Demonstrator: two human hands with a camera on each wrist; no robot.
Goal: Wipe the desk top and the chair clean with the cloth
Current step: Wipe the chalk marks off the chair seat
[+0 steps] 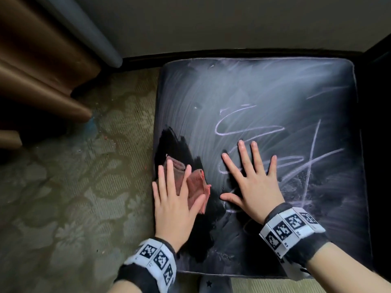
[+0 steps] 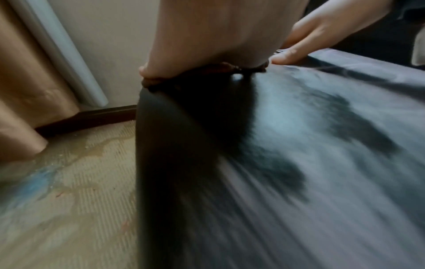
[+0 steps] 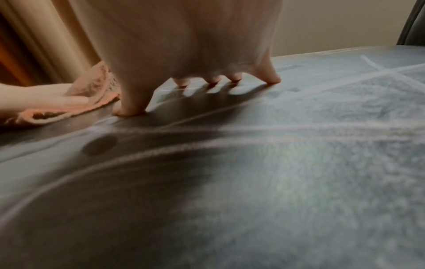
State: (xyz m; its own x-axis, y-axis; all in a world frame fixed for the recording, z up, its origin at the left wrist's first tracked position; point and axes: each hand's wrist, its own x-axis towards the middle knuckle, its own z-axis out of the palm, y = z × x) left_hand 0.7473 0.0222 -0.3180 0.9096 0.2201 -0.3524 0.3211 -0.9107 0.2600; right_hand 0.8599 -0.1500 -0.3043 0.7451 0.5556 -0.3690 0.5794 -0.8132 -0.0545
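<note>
A black padded chair seat fills the head view, filmed with white dust and chalk scribbles. A dark wiped patch shows near its left edge. My left hand lies flat with straight fingers on a crumpled pink cloth, pressing it onto the seat by that edge. My right hand rests flat beside it, fingers spread on the dusty surface, holding nothing. In the right wrist view the cloth lies under the left hand, and the right fingertips touch the seat. The left wrist view is blurred, with the cloth under my palm.
A patterned carpet with a blue stain lies left of the chair. Brown curtains hang at the far left, and a pale wall with a dark skirting stands behind the seat. A shoe toe shows at the bottom edge.
</note>
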